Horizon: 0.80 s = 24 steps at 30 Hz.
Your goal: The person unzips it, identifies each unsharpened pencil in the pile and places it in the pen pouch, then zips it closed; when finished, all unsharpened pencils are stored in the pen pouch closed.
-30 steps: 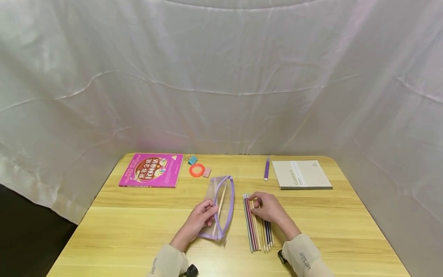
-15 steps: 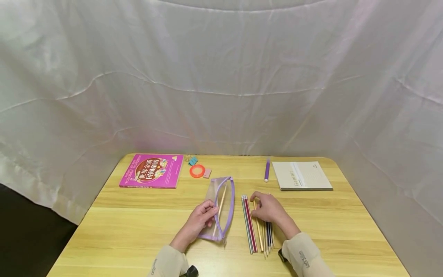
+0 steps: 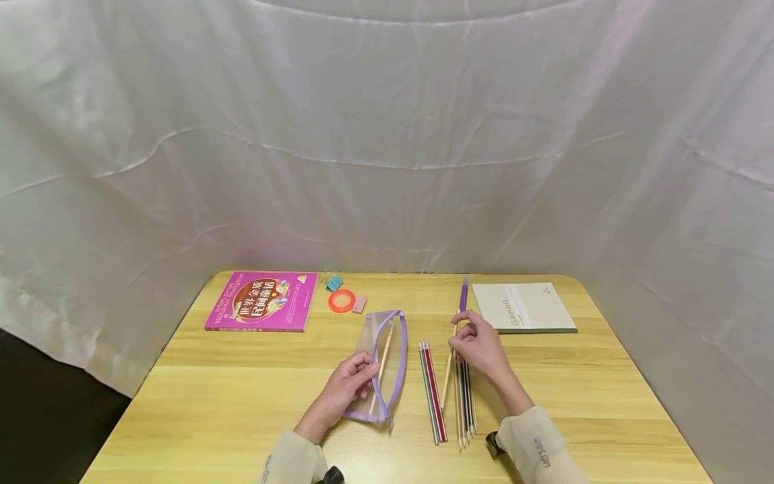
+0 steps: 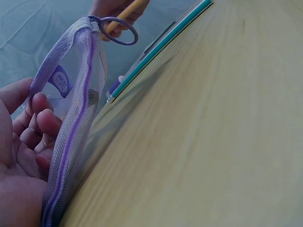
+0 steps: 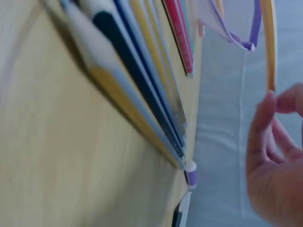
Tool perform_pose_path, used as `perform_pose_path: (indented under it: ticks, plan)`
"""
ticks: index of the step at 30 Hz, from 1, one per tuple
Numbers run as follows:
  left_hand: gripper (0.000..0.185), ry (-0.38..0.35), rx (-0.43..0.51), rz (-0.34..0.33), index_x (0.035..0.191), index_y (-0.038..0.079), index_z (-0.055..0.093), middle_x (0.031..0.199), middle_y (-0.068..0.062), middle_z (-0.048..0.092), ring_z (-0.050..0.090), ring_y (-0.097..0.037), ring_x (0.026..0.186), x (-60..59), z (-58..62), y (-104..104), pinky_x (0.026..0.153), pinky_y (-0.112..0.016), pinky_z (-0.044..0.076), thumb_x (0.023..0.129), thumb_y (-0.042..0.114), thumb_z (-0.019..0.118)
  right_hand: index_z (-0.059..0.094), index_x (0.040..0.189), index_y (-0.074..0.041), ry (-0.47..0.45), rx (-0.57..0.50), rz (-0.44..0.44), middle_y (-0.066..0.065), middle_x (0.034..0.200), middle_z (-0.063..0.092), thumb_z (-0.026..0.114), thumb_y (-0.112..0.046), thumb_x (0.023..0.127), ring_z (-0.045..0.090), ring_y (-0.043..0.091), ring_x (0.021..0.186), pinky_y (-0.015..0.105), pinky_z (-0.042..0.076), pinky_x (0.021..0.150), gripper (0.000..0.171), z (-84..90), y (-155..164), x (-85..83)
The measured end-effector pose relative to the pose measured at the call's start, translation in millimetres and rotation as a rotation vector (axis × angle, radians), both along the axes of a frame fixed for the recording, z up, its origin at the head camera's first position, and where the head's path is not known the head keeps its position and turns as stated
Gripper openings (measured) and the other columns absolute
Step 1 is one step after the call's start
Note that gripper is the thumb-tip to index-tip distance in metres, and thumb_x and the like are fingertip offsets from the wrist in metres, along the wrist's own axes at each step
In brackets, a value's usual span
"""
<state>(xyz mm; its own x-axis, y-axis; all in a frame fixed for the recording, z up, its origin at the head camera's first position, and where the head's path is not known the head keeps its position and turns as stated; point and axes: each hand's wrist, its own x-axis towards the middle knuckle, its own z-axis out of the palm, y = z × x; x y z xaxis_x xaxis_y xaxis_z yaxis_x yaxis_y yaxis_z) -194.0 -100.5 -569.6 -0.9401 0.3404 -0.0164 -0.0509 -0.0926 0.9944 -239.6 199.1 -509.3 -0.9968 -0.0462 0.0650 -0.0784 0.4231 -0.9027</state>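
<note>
My left hand (image 3: 347, 383) pinches the edge of a mesh pencil pouch (image 3: 396, 376) with purple zipper trim, holding its mouth apart. One pencil (image 3: 383, 356) lies inside the pouch. Between thumb and fingertips, my right hand (image 3: 482, 348) pinches a yellow pencil (image 5: 270, 52) by one end, lifted off the table in the right wrist view. Below that hand lies a group of dark and yellow pencils (image 3: 465, 410). A smaller bunch of red and green pencils (image 3: 433, 396) lies between the pouch and the right hand.
A pink book (image 3: 263, 301) lies at the back left, with a teal binder clip (image 3: 334, 283), an orange ring (image 3: 341, 301) and a pink eraser (image 3: 359, 305) beside it. At the back right are a purple pen (image 3: 463, 296) and a white notebook (image 3: 525, 306).
My right hand has drawn a yellow pencil from the row and raised it, moving slightly back and right. The left hand still holds the pouch in place.
</note>
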Motion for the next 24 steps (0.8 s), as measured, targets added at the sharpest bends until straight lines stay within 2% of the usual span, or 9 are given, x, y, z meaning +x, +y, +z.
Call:
perform_pose_path:
  ticks: [5, 8, 15, 19, 24]
  plan:
    - [0.033, -0.009, -0.007, 0.005, 0.103, -0.010, 0.051, 0.072, 0.006, 0.051, 0.046, -0.006, 0.058, 1.5, -0.3, -1.0, 0.052, -0.017, 0.038, 0.106, 0.022, 0.059, 0.060, 0.117, -0.004, 0.004, -0.194, -0.073, 0.009, 0.077, 0.065, 0.061, 0.011, 0.082, 0.068, 0.027, 0.059, 0.044, 0.062, 0.059, 0.038, 2.3, -10.7, 1.1]
    - [0.033, -0.010, -0.009, 0.009, 0.103, -0.009, 0.051, 0.072, 0.007, 0.051, 0.046, -0.006, 0.058, 1.2, -0.3, -0.5, 0.052, -0.017, 0.038, 0.106, 0.023, 0.060, 0.060, 0.117, -0.003, 0.022, -0.264, -0.094, 0.008, 0.077, 0.064, 0.060, 0.014, 0.082, 0.068, 0.021, 0.057, 0.042, 0.063, 0.058, 0.039, 3.3, -18.7, 0.9]
    - [0.032, -0.020, 0.003, 0.002, 0.103, -0.009, 0.050, 0.072, 0.008, 0.050, 0.046, -0.005, 0.058, 1.9, 0.5, 0.5, 0.052, -0.017, 0.038, 0.106, 0.022, 0.059, 0.056, 0.116, 0.001, 0.045, -0.405, -0.091, 0.008, 0.075, 0.062, 0.057, 0.019, 0.081, 0.066, 0.016, 0.053, 0.034, 0.062, 0.056, 0.039, 3.4, -37.5, 0.6]
    - [0.033, -0.019, 0.004, 0.002, 0.104, -0.010, 0.050, 0.072, 0.008, 0.051, 0.046, -0.005, 0.058, 1.8, 1.2, 0.8, 0.052, -0.017, 0.038, 0.106, 0.022, 0.059, 0.056, 0.116, 0.002, 0.054, -0.398, -0.076, 0.008, 0.077, 0.062, 0.057, 0.019, 0.082, 0.066, 0.016, 0.054, 0.035, 0.062, 0.057, 0.038, 3.4, -48.6, 1.2]
    - [0.033, -0.014, 0.008, 0.005, 0.104, -0.011, 0.049, 0.072, 0.007, 0.051, 0.046, -0.006, 0.058, -0.2, 1.9, 1.5, 0.053, -0.017, 0.038, 0.105, 0.021, 0.059, 0.060, 0.113, -0.003, 0.100, -0.291, -0.042, 0.013, 0.078, 0.064, 0.059, 0.015, 0.082, 0.068, 0.025, 0.057, 0.041, 0.062, 0.058, 0.036, 2.0, -63.4, 5.2]
